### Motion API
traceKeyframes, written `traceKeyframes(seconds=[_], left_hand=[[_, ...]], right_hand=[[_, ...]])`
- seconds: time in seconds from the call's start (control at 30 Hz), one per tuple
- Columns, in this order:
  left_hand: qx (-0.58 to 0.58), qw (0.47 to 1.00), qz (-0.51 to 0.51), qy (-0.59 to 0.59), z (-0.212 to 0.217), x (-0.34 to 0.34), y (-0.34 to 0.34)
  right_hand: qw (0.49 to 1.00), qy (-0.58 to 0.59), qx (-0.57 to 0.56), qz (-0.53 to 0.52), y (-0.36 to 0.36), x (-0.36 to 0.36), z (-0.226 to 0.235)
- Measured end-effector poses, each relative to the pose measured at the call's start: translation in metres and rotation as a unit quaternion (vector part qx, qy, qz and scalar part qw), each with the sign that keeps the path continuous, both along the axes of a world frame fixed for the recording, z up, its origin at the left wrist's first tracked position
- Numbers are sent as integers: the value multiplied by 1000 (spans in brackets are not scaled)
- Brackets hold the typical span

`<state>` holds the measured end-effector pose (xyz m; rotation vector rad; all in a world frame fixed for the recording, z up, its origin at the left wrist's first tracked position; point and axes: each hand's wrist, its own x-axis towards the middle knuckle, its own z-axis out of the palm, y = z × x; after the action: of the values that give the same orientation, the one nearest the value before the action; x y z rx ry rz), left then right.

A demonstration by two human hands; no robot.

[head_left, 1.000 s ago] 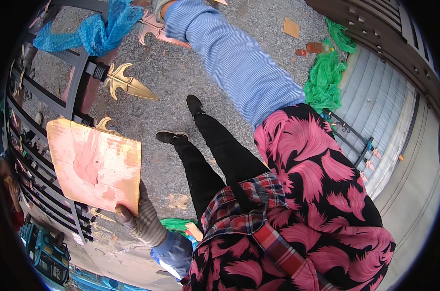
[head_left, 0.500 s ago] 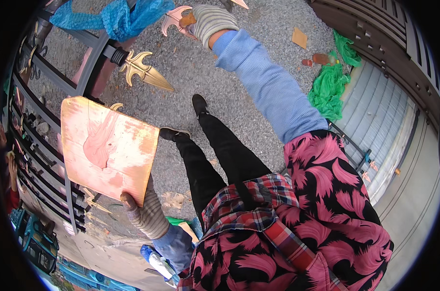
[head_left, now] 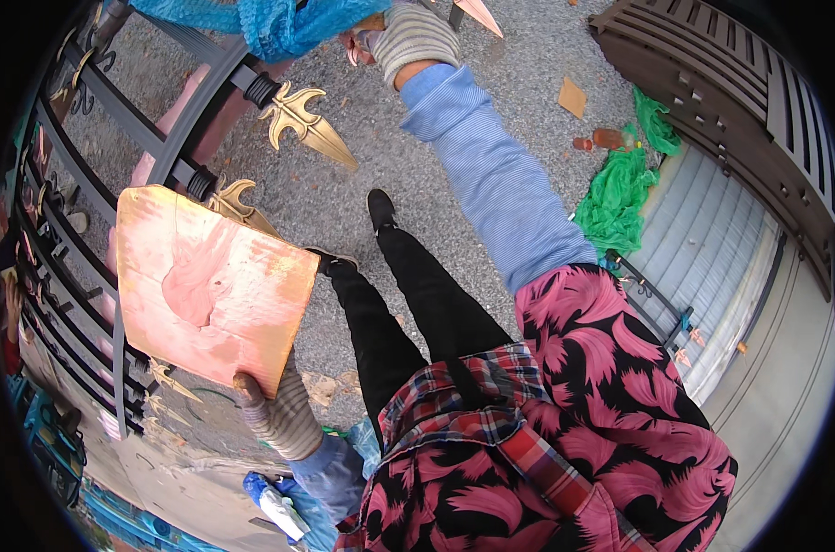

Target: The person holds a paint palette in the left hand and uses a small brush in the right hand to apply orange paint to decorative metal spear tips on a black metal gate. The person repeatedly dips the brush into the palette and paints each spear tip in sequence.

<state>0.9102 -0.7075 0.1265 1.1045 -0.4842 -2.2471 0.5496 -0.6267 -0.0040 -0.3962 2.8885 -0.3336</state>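
Black metal fence (head_left: 196, 103) had swung rightward in view over the last second, so the camera probably turned; blue wrap (head_left: 284, 28) over its end rail slid along too, and now sat up against the right hand (head_left: 419, 41). Square board (head_left: 252, 322), pink smear (head_left: 195, 293) on its face, stayed at the left beside the fence, left hand (head_left: 284, 414) under its near corner: grip closed on the edge, thumb on top, remaining fingers hidden beneath. Board covered less of the nearer gold finial (head_left: 238, 204) than before; the other gold finial (head_left: 309, 127) was fully clear. Right hand, half cropped a second ago, was now further into frame at the top, by the pink finial (head_left: 354, 56), whose prongs showed well half a second ago but were now mostly behind wrap and fingers. Judged from that, work at that finial was still under way, board kept in reserve. Right grip: fingers bent, partly covered, couldn't tell how far closed or whether it held the finial, a tool or nothing
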Motion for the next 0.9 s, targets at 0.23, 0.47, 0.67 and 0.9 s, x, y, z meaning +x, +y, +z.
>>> traceKeyframes(seconds=[0.23,0.47,0.67,0.9], left_hand=[[7,999,37,4,-4,18,-6],[3,999,49,-1,-13,26,-11],[6,999,46,1,-10,26,-13],[-10,998,58,-12,4,34,-17]], right_hand=[[978,131,81,141,11,38,-26],[997,23,58,34,-9,14,0],[992,-3,58,108,26,20,7],[986,-122,112,-8,78,45,46]])
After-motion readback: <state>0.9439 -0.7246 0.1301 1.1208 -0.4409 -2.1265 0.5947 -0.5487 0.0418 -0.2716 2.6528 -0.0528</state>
